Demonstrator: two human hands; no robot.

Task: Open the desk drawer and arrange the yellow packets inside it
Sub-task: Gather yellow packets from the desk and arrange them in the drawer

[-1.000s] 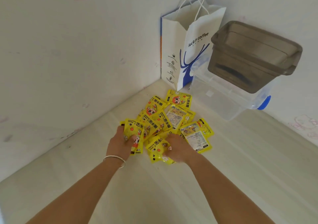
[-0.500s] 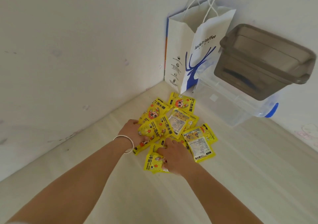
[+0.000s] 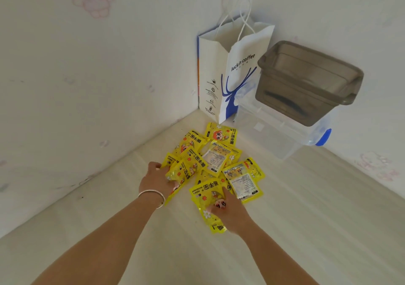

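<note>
Several yellow packets (image 3: 215, 157) lie in a loose heap on the pale wooden desk top (image 3: 306, 219), near the corner of the walls. My left hand (image 3: 155, 180), with a silver bangle on the wrist, grips the packets at the heap's left edge (image 3: 182, 170). My right hand (image 3: 228, 210) presses on the packets at the near edge (image 3: 207, 193), fingers curled over them. No drawer is in view.
A white and blue paper bag (image 3: 232, 72) stands in the corner. Right of it a clear plastic box with a blue latch (image 3: 285, 138) carries a grey tinted box (image 3: 306, 83) on top. Walls close off the left and the back.
Both hands have slid apart a little within the heap; the left hand moved toward the left edge of the packets, the right hand drew nearer. The camera tilted up slightly.
</note>
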